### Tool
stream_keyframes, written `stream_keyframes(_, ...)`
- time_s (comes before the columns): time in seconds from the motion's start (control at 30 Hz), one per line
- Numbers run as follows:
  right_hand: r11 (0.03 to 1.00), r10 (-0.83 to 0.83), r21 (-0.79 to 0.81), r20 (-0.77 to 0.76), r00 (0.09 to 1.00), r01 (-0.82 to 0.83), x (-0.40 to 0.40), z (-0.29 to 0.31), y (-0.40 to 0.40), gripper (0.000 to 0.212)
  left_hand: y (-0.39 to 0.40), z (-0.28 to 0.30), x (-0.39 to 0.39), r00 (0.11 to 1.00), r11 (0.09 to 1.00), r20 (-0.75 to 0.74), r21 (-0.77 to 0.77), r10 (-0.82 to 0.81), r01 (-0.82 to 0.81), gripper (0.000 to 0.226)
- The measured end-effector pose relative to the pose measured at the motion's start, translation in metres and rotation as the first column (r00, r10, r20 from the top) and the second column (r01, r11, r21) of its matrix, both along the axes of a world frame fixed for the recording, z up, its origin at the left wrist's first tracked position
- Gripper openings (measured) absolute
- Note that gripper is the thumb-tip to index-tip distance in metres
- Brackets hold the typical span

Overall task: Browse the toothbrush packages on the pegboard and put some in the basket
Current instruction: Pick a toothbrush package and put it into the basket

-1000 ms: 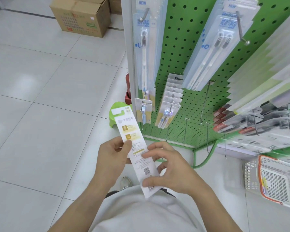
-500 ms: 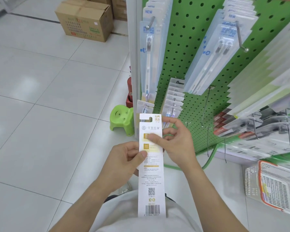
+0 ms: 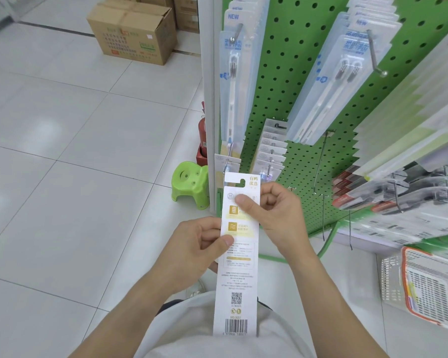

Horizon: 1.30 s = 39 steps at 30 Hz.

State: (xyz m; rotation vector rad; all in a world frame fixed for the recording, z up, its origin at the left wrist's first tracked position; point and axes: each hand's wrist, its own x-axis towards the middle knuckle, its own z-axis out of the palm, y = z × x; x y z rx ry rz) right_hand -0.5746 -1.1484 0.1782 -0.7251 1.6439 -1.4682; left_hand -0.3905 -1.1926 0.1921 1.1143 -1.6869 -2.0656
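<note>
Both hands on one toothbrush package (image 3: pixel 237 254), printed back facing up, held upright in front of the torso. Left hand (image 3: pixel 192 250) pinches the left edge about mid-height, thumb on the print, fingers curled behind. Right hand (image 3: pixel 274 215) pinches near the top just under the hanger slot, thumb on the card, other fingers curled round the right edge. Neither hand has anything else in it.

Step in hand looks like the browse part — reading the back. The bottom of the card with the barcode hangs free over the shirt (image 3: pixel 217 339).

To do it well:
- Keep the two pinches apart as they are; a long thin card probably flexes if held at one end only.
- Thumbs sit on the text, so slide them to the margins if the covered lines matter.
- The brush side can't be seen from here; turn the card over before deciding.

For the drop, the basket (image 3: pixel 424 288) sits on the floor low right, near the foot of the green pegboard (image 3: pixel 308 86) and well apart from the package. I'd let go with the left and carry with the right, since that's the near side. Empty hooks (image 3: pixel 318 161) stick out between hand and basket — swing under or outside them so the hanger slot doesn't snag. Lay it flat along the basket's long side; standing on end it would likely tip.
</note>
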Motion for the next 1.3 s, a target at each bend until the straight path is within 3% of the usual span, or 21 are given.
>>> stream_keyframes(0.27, 0.993, 0.118, -0.006, 0.047, 0.992, -0.118, -0.001, -0.003, 0.014, 0.054, -0.003, 0.0, 0.001, 0.999, 0.998, -0.015, -0.046, -0.037, 0.037, 0.021)
stream_keyframes(0.5, 0.967, 0.253, 0.005, 0.122, 0.96, -0.255, -0.001, -0.012, 0.033, 0.072, -0.015, -0.002, 0.004, 0.98, 0.98, 0.028, -0.047, -0.195, 0.196, 0.023)
stream_keyframes(0.57, 0.958, 0.286, 0.004, 0.099, 0.953, -0.288, -0.001, -0.01, 0.033, 0.074, -0.019, -0.002, -0.004, 0.994, 0.995, 0.049, -0.027, -0.099, 0.1, 0.014)
stream_keyframes(0.67, 0.928, 0.372, 0.009, 0.06, 0.926, -0.374, 0.003, -0.006, 0.031, 0.075, -0.022, 0.001, -0.022, 0.987, 0.991, 0.143, -0.117, 0.074, -0.057, 0.042)
stream_keyframes(0.73, 0.902, 0.429, 0.031, 0.034, 0.903, -0.43, 0.005, -0.002, 0.03, 0.08, -0.022, 0.0, -0.031, 0.978, 0.983, 0.162, -0.147, 0.135, -0.111, 0.039)
stream_keyframes(0.87, 0.839, 0.524, 0.137, 0.055, 0.85, -0.526, 0.01, 0.001, 0.037, 0.093, -0.02, -0.009, -0.029, 0.971, 0.968, 0.142, -0.189, 0.191, -0.163, 0.031)
stream_keyframes(0.97, 0.791, 0.574, 0.184, 0.103, 0.812, -0.583, 0.019, -0.002, 0.047, 0.092, -0.023, -0.014, -0.019, 0.973, 0.977, 0.155, -0.153, 0.172, -0.148, 0.013)
stream_keyframes(1.07, 0.784, 0.574, 0.196, 0.133, 0.808, -0.589, 0.025, -0.004, 0.053, 0.096, -0.021, -0.022, -0.007, 0.985, 0.995, 0.156, -0.078, 0.077, -0.065, 0.022)
stream_keyframes(1.3, 0.723, 0.627, 0.26, 0.144, 0.766, -0.64, 0.028, -0.012, 0.059, 0.106, -0.015, -0.033, -0.005, 0.931, 0.938, 0.113, -0.037, 0.346, -0.344, 0.018)
